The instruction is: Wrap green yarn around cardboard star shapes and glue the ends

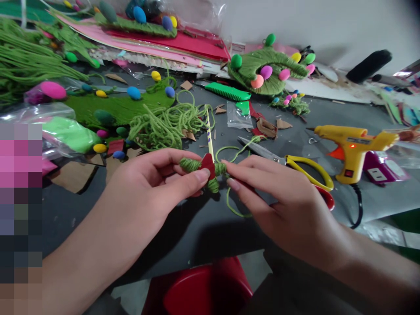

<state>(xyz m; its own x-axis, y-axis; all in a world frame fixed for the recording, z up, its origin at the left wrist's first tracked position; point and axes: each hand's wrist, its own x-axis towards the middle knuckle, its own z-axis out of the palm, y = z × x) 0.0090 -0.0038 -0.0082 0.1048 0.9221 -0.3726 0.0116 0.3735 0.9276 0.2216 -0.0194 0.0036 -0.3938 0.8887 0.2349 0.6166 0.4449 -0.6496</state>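
My left hand (164, 183) is closed on a small cardboard-like shape wound with green yarn (213, 186); the thumb presses its red centre piece (206, 162). A pale stick with dark spots (209, 135) rises behind the red piece. The index fingertip of my right hand (272, 188) touches the wound right arm of the shape, its fingers pinched together around the yarn there. A loose strand of green yarn (234, 212) loops down beside those fingers. Scissors with yellow and red handles (308, 168) lie just beyond my right hand, partly hidden by it.
A yellow glue gun (354, 144) with a lit red light lies at the right, its black cord trailing down. Beyond my hands are a yarn heap (160, 124), a green-handled cutter (228, 91) and yarn-wrapped trees with coloured balls (272, 65). A red stool (210, 288) stands below the table edge.
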